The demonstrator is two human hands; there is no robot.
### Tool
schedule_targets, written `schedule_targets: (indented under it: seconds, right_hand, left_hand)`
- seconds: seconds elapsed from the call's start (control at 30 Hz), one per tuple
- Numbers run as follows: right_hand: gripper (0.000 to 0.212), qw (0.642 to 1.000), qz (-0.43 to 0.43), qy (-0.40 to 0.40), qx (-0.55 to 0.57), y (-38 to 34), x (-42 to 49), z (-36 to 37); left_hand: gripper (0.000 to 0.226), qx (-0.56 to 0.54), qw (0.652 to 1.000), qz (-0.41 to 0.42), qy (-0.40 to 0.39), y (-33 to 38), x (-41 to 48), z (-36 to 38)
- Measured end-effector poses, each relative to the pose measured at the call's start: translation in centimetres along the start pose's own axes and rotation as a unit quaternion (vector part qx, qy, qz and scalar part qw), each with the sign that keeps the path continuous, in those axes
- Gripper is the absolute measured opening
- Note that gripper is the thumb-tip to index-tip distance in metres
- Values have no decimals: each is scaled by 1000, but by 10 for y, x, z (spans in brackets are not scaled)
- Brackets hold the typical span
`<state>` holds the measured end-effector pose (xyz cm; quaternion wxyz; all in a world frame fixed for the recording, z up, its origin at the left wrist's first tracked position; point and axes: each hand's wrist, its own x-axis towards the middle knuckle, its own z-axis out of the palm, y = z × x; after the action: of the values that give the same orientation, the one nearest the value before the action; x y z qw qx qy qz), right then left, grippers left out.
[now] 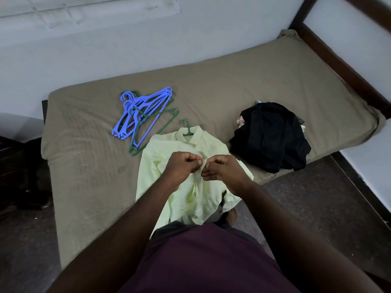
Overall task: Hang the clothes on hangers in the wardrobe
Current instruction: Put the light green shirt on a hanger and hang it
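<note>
A pale yellow-green shirt point(169, 157) lies on the bed's near edge with a green hanger inside it; only the hanger's hook point(186, 126) shows above the collar. My left hand point(182, 166) and my right hand point(222, 169) meet over the shirt's front. Both pinch the front placket between thumb and curled fingers. A pile of blue and green hangers point(143, 115) lies on the bed to the left of the shirt. To the right sits a heap of black clothes point(270, 136).
The bed has an olive-brown sheet point(232, 87) and a dark wooden frame point(338, 66) at the right. A white wall runs behind it. Dark floor point(306, 197) lies to the right, and dark furniture point(17, 166) stands at the left.
</note>
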<state>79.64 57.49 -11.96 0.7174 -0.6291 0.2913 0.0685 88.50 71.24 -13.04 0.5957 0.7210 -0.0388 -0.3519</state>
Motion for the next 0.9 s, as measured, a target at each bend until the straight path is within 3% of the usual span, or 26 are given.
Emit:
schedule_targets:
  seconds: [0.23,0.37,0.5,0.63,0.9]
  right_hand:
    - [15,999,22,11,-36,-2,2,-1]
    - [23,989,7,55,-134,3,3,4]
    - [20,961,-17,85,-262,8,4,9]
    - [26,920,-42,99,-376,11,2,12]
    - [19,897,-65,96,-427,6,0,16]
  left_hand:
    - [10,17,999,-11,-26,-2,2,3]
    - [34,-7,999,-41,-23,-3,0,9]
    - [12,-11,998,-63,-18,-7,-2,12]
    - [13,-17,996,-82,-8,-13,-1,14]
    - [10,-47,995,-94,0,-17,1,13]
